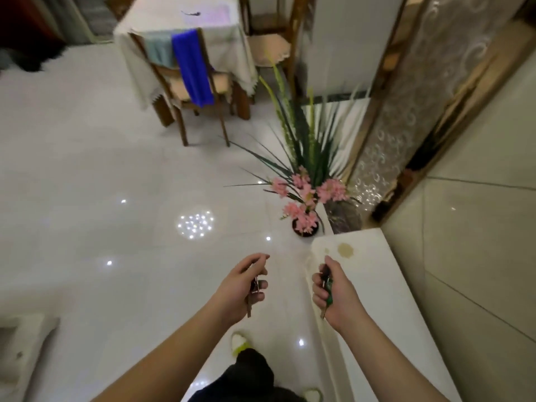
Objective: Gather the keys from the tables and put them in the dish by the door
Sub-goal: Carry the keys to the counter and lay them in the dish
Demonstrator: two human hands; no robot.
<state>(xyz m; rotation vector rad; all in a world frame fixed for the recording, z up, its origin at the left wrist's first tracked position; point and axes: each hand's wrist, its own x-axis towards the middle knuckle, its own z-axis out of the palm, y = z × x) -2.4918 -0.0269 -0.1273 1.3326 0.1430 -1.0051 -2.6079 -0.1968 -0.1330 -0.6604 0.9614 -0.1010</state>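
Left grip: the left hand [242,291] is closed around a bunch of keys [253,294], thumb and forefinger pinched above, metal blades hanging below the palm (probably so they dangle free instead of digging in).
Right grip: the right hand [333,294] is clamped on a second set, the green-tagged keys [327,288], dark fob poking out at the top and one blade tip showing under the fist.
Far left: a pale cushioned seat [23,343] edges into the lower corner.
Floor: glossy white tiles [87,184] mirror the ceiling lights; a slippered foot [240,342] shows below the hands, so the person seems to be mid-walk.
Beyond, centre: a cloth-covered dining table [203,27] with a small dark object on top, too blurred to name; a blue cloth [193,71] drapes over a wooden chair [185,91] tucked under it.
Right of centre: a pot of pink flowers [304,198] with long green leaves stands on the floor.
Right: a white counter [377,285] with a brownish stain [345,250] lies just beside the right hand.
Dish: not visible; nor is any door I can be sure of.
Judgement: both hands are loaded, so carrying to the dish looks like the step in hand.
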